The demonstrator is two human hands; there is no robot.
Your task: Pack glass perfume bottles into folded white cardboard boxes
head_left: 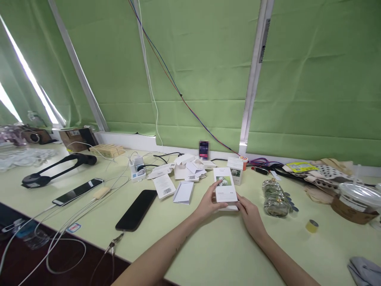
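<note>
Cluttered pale table (208,254), black phone (136,209)

Hands: two, left hand (210,203) and right hand (249,212);
Phones lying flat: two, black phone (136,209) and cabled phone (77,191);
Glass jars: one, jar (275,197);
Tape rolls: one, yellow roll (311,225)

Head view: sitting at the person's head, looking forward and slightly down across the counter (208,254).
Facing: pointing toward the green blinds (202,67) behind the counter's far edge.
Nearness: taking in both forearms from close by, the hands near the centre, the blinds well beyond.
Spread: reaching wide, bending straight lines at the edges.
Shared: standing alone, overlapping no second view.
</note>
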